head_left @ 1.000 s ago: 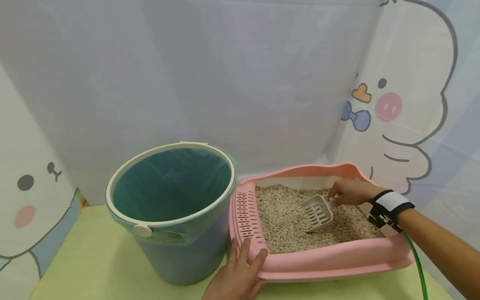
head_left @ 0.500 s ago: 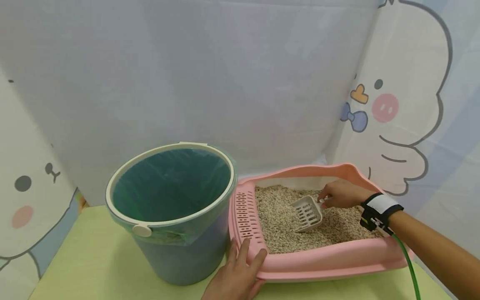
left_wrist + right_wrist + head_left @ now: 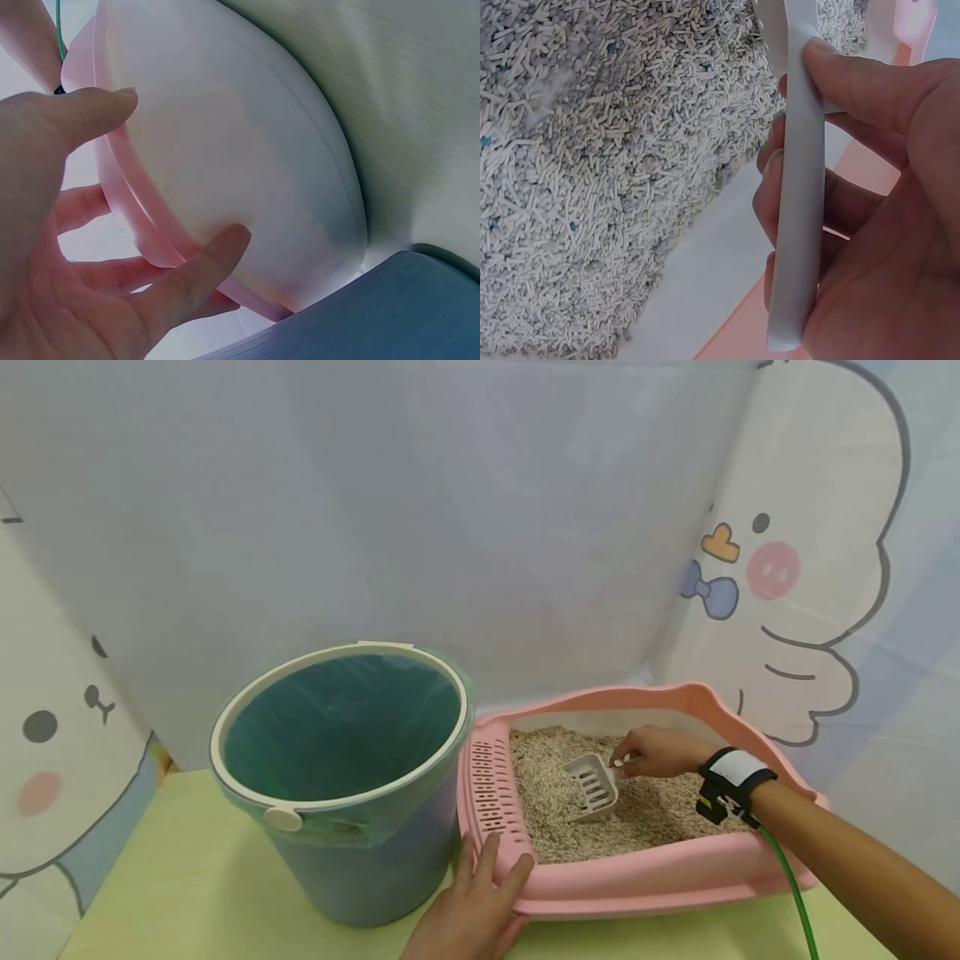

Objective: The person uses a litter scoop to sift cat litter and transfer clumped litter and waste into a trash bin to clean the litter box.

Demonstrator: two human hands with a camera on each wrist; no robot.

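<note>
Scoop in the litter

The right hand (image 3: 651, 752) pinches the handle of the scoop (image 3: 592, 787), a light, stiff plastic thing lying in the litter; the left hand (image 3: 472, 906), fingers straight, steadies the tray (image 3: 637, 877).

Pale green desk (image 3: 187, 877) with a faint wood grain, set against a printed backdrop. Two items stand directly on it, side by side and touching or nearly so: at left, a blue-grey bucket (image 3: 360, 868) with a cream rim and green liner, upright; at right, a pink litter tray (image 3: 637, 881) with a slotted step at its left end, holding pellet litter. The desk surface also shows beneath the tray's rounded wall in the left wrist view.
</note>
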